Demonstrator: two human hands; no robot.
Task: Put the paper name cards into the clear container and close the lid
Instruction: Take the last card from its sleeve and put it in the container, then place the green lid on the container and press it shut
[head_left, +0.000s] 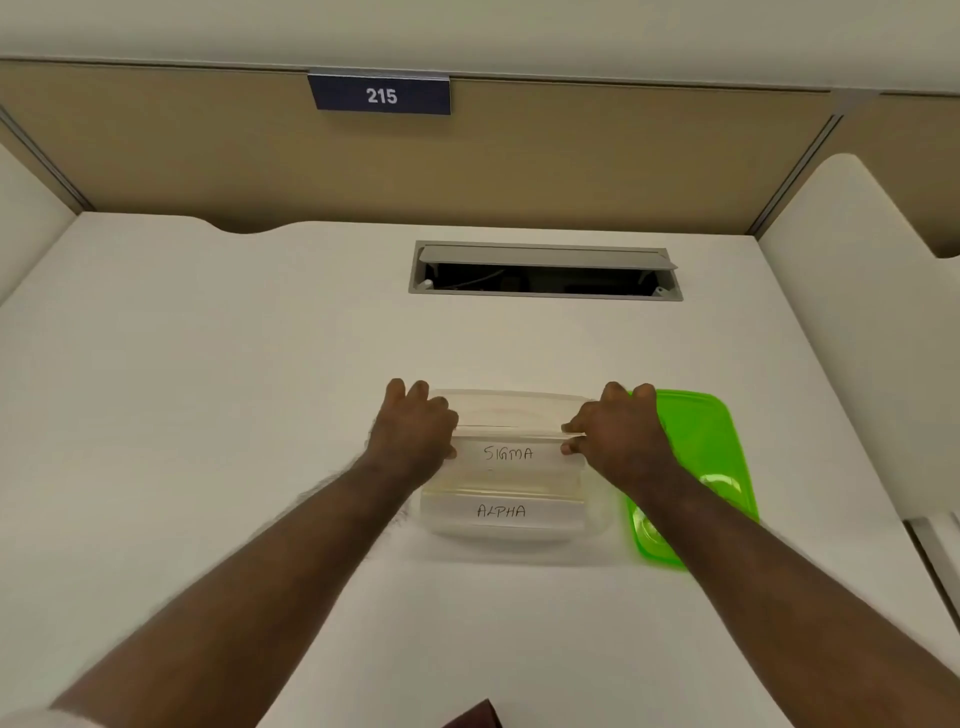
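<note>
Step in hand: the person is setting the SIGMA card (508, 453) into the clear container (597, 519); the lid is not yet on.
Left hand (415, 431): pinched on the left end of the SIGMA card, fingers curled over the container's far left rim.
Right hand (618, 431): thumb and fingertips clamped on the card's right end, held over the container's right edge.
SIGMA card: a folded white paper tent, handwritten name facing the person, across the middle of the container; I cannot tell whether it rests on the bottom.
ALPHA card (501, 512): already inside, along the near wall, name readable through the plastic.
Clear container: shallow, rounded, see-through, on the white surface (260, 389) in front of the person.
Green lid (701, 441): flat on the surface, just right of the container, partly under the right forearm.
Next move, as I judge it: let go of the card, reach right for the lid, line it up over the rim and press it down all round.
</note>
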